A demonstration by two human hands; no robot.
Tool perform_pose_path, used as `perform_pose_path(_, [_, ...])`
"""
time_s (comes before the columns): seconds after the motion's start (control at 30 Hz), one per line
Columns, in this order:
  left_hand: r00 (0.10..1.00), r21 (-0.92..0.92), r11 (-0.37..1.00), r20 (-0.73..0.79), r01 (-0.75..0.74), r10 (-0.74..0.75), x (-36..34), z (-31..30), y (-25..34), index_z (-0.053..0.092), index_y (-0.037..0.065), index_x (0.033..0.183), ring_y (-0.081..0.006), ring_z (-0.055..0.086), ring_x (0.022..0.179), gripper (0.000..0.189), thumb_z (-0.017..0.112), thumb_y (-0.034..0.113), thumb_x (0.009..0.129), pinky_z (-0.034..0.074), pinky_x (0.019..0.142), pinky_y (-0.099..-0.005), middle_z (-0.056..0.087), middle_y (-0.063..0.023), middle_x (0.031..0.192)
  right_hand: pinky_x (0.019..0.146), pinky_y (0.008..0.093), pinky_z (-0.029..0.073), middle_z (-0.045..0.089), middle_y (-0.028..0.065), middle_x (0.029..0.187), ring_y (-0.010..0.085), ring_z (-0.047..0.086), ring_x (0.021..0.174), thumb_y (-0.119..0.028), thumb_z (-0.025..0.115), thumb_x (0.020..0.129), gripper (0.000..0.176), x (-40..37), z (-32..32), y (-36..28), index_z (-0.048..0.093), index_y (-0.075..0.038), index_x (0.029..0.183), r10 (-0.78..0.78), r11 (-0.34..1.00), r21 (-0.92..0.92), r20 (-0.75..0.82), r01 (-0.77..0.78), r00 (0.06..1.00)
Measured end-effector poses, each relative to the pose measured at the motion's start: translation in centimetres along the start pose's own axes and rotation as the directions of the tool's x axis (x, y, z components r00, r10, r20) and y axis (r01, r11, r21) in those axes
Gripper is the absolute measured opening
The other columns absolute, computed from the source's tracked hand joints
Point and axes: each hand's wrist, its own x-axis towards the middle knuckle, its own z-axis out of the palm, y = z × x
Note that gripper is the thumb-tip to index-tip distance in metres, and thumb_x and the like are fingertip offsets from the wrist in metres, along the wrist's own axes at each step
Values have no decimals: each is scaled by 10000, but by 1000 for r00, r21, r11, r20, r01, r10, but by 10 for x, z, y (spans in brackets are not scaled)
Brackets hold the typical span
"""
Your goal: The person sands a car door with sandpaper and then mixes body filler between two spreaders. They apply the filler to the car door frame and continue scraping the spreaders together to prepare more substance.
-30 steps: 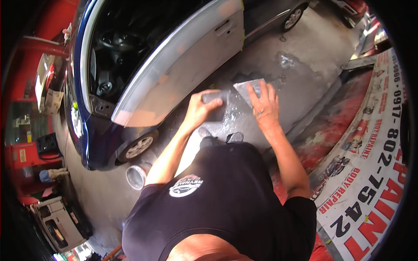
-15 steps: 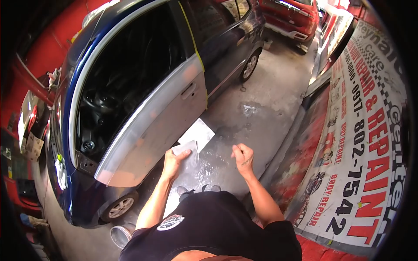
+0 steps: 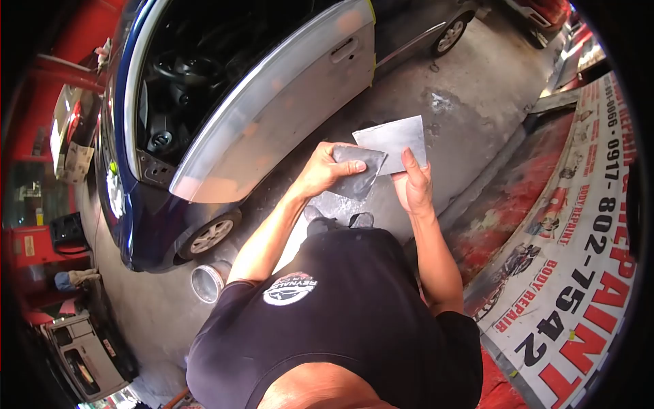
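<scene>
My left hand [image 3: 321, 172] is closed on a dark grey sandpaper sheet [image 3: 355, 183], its thumb lying flat across the face. Just to the right, my right hand [image 3: 415, 189] pinches a pale grey sandpaper sheet [image 3: 396, 142] by its lower edge, thumb in front. The two sheets overlap at their inner edges, held up in front of my body above the floor. Beyond my left hand stands the blue car's front door [image 3: 272, 112], coated in patchy grey with peach spots; neither hand touches it.
A round metal can [image 3: 207, 282] stands on the concrete floor [image 3: 146, 300] by the car's front wheel [image 3: 210, 235]. Along the right runs a lettered banner [image 3: 545, 286] over a low wall. A red vehicle [image 3: 538, 17] is parked at the far end.
My right hand, a loose fist apart from the left before, now grips the pale sheet. Both hands have come together, and the view has tilted downward, shifting the car up.
</scene>
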Motion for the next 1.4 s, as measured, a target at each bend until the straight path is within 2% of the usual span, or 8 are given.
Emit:
perform_pose_path(0.17, [988, -53, 998, -153, -40, 32, 1, -4, -13, 752, -14, 1178, -141, 731, 832, 336, 835, 208, 939, 598, 775, -298, 780, -66, 966, 1005, 403, 545, 672, 91, 1323, 222, 668, 1179, -285, 670, 1073, 411, 3, -8, 20, 610, -23, 1384, -40, 982, -189, -101, 20, 994])
perform_pose_path(0.37, [817, -601, 745, -560, -289, -136, 23, 9, -19, 657, -19, 1266, -239, 758, 985, 336, 762, 31, 951, 640, 894, -391, 750, -129, 1135, 881, 394, 594, 687, 74, 1247, 208, 684, 1093, -290, 633, 1094, 366, 12, 16, 36, 630, -19, 1340, -187, 969, -208, -264, 134, 946])
perform_pose_path(0.63, [691, -258, 890, -718, -375, 83, 38, 15, -20, 723, -32, 1092, -159, 710, 882, 252, 818, 19, 865, 575, 825, -318, 754, -77, 978, 776, 338, 581, 712, 30, 1016, 152, 672, 865, -172, 632, 1074, 197, 7, 27, 31, 709, -15, 1165, -158, 883, -458, -82, 103, 984])
perform_pose_path(0.77, [742, 212, 919, -544, -332, 393, 37, 0, 4, 743, -9, 1075, -113, 703, 793, 211, 821, 97, 910, 563, 731, -280, 767, -54, 907, 745, 319, 548, 736, 36, 963, 132, 668, 806, -163, 642, 1071, 187, 2, 12, 35, 731, -2, 1101, -253, 779, -580, 55, 238, 966])
perform_pose_path(1.03, [895, -97, 951, -376, -293, 238, 47, 2, 15, 725, -5, 1101, -118, 715, 822, 246, 834, 129, 926, 596, 735, -286, 759, -53, 933, 1022, 384, 502, 765, 196, 1140, 242, 690, 1126, -302, 692, 1034, 377, 2, -42, 49, 676, 35, 1204, 421, 495, -861, 116, -120, 900])
perform_pose_path(1.17, [834, -67, 933, -476, -352, 280, 44, -15, 16, 660, -5, 1339, -139, 685, 985, 400, 662, 305, 1085, 575, 885, -314, 734, -64, 1122, 907, 435, 557, 773, 209, 1093, 298, 750, 996, -210, 668, 1020, 370, 20, -39, 18, 624, 17, 1310, 292, 339, -919, -100, -201, 951])
perform_pose_path(1.27, [641, 355, 842, -546, -406, 540, 53, -20, -8, 627, -16, 1412, -138, 641, 1030, 488, 564, 378, 1131, 533, 926, -296, 713, -64, 1175, 874, 466, 573, 741, 258, 1067, 429, 736, 944, -118, 648, 984, 325, 22, -8, 3, 672, 17, 1279, -264, 267, -952, 80, 153, 961])
perform_pose_path(1.4, [716, 295, 907, -559, -301, 419, 46, 13, -44, 570, -53, 1486, -183, 657, 1074, 533, 474, 356, 1159, 518, 985, -325, 736, -124, 1182, 905, 479, 578, 719, 269, 1148, 441, 722, 1018, -114, 626, 1008, 313, 14, 30, 43, 684, 70, 1255, -360, 218, -884, 321, 413, 876])
